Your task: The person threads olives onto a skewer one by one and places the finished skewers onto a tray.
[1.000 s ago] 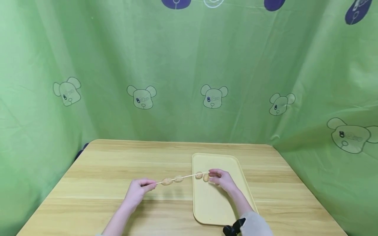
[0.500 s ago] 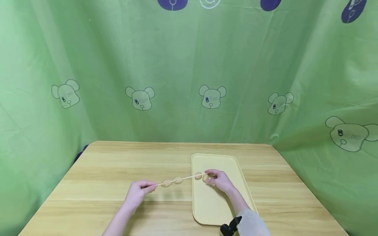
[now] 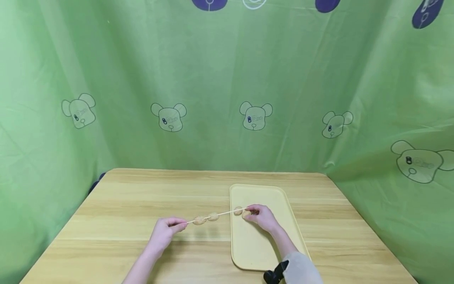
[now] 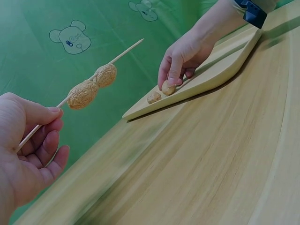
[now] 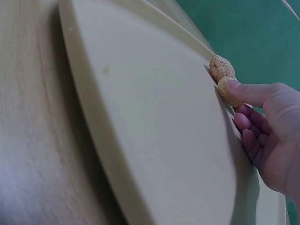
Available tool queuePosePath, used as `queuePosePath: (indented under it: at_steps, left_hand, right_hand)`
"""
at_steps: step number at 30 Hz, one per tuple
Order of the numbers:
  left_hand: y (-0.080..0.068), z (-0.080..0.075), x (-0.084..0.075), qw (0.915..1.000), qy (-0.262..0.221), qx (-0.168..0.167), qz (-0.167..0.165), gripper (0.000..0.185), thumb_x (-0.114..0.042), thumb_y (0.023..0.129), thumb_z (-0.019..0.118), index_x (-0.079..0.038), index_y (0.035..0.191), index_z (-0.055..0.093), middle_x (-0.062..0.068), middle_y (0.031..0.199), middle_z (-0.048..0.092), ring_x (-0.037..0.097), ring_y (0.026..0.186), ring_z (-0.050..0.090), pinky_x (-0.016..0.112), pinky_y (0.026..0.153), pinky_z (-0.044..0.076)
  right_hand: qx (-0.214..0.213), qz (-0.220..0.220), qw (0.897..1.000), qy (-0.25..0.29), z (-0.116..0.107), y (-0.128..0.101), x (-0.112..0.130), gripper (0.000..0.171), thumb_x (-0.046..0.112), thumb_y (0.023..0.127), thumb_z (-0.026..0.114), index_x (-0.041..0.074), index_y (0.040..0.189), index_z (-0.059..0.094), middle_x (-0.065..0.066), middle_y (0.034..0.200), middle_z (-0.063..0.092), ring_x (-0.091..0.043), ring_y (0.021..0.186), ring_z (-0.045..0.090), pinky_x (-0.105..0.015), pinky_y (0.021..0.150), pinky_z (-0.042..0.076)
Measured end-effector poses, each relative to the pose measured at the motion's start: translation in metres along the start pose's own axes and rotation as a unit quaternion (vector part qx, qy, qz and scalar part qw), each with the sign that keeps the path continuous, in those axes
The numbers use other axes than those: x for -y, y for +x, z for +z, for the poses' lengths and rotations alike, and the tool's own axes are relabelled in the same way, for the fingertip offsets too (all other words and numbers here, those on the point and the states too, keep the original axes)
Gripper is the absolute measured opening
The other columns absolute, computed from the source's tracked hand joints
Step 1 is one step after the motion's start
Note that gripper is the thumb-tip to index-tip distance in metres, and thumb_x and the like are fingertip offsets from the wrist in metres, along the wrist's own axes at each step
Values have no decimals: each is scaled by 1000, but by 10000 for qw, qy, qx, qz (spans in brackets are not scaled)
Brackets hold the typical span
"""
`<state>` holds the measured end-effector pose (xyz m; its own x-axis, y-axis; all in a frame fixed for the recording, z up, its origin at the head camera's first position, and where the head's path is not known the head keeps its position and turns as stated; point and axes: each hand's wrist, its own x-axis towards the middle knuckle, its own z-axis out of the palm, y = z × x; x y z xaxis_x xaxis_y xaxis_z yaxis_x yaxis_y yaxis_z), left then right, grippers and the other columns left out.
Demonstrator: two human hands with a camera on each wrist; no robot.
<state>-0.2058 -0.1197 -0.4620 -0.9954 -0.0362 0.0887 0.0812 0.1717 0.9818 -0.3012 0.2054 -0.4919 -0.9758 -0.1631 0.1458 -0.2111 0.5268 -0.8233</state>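
Backdrop: green, printed with bear heads
Table: pale wood grain
Tray: yellowish, lying right of the table's middle
Left hand: pinches a raised wooden skewer carrying two wrinkled brown lumps, its pointed tip free
Right hand: apart from the left, pinches a third lump at the tray's left side, beside a fourth lump
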Motion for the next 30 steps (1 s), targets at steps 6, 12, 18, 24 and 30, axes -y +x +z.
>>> queuePosePath:
  at_steps: [6,12,18,24,30]
  left_hand:
    - [0,-3,1,10000,-15,-11,-31,16,-4,78,69,6,91,69,13,85,69,15,78,60,26,72,47]
    - [-2,-7,0,10000,46,-56,-32,16,-4,78,69,6,91,69,14,88,69,16,81,60,28,74,47]
    - [-2,-9,-1,9999,97,-57,-39,15,-5,78,69,5,90,69,15,88,69,16,81,60,29,75,47]
    - [-3,-10,-2,9999,83,-63,-83,15,-4,78,69,5,90,69,15,88,69,16,80,60,30,75,46]
    - [-3,-10,-4,9999,55,-58,-105,14,-4,79,69,4,90,70,16,89,69,16,81,60,32,77,46]
  right_hand:
    - [-57,163,9997,182,-2,-2,3,29,6,76,75,-5,101,66,-7,83,64,-12,74,54,-23,66,44]
    - [65,288,9979,573,-9,-3,9,30,6,81,70,-8,106,62,-8,82,62,-14,70,54,-22,57,47]
    - [252,316,9927,1139,-16,-6,11,34,5,84,66,-14,112,57,-14,93,64,-13,78,60,-27,70,54]
    - [394,250,9861,1594,-19,-13,19,37,4,85,65,-15,114,54,-16,98,67,-9,80,64,-24,75,52]
    - [570,93,9831,1737,-21,-20,31,38,3,86,64,-17,116,51,-22,102,65,-10,81,65,-24,77,52]
